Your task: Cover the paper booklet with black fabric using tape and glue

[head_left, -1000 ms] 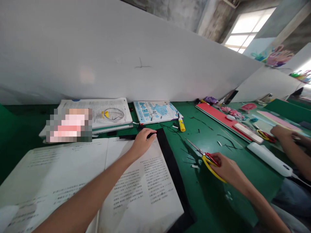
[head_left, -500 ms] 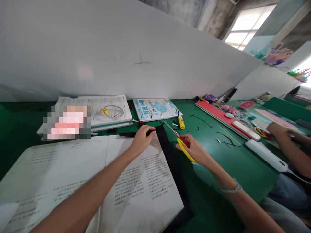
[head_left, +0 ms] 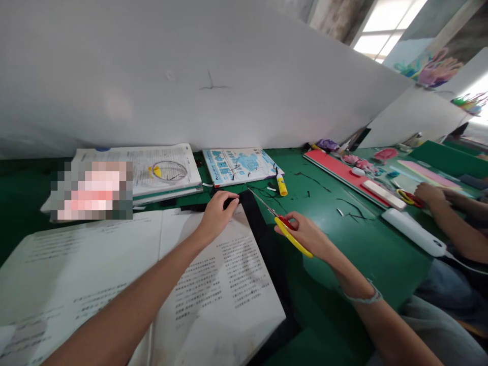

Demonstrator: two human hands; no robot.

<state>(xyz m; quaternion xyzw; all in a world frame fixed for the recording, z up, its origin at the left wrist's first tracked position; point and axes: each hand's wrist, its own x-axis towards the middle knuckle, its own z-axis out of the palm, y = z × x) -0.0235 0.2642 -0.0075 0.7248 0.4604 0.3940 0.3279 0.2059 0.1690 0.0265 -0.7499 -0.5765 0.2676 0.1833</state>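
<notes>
Yellow-and-red scissors point(head_left: 293, 239) sit in your curled right hand point(head_left: 308, 234), points angled leftward, presumably for reaching the black sheet point(head_left: 254, 214). Your half-curled left hand point(head_left: 215, 218) rests over that sheet beneath the open book point(head_left: 213, 328), likely steadying both; whether it pinches anything, you cannot tell.

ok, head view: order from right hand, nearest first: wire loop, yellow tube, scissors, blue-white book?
1. Scissors: in the right hand.
2. Yellow tube: beyond the hand.
3. Blue-white book: left of the tube.
4. Wire loop: leftmost, on papers.

Left hand point(head_left: 220, 211) pinched, forearm point(head_left: 152, 282) outstretched; right hand point(head_left: 307, 235) curled
</notes>
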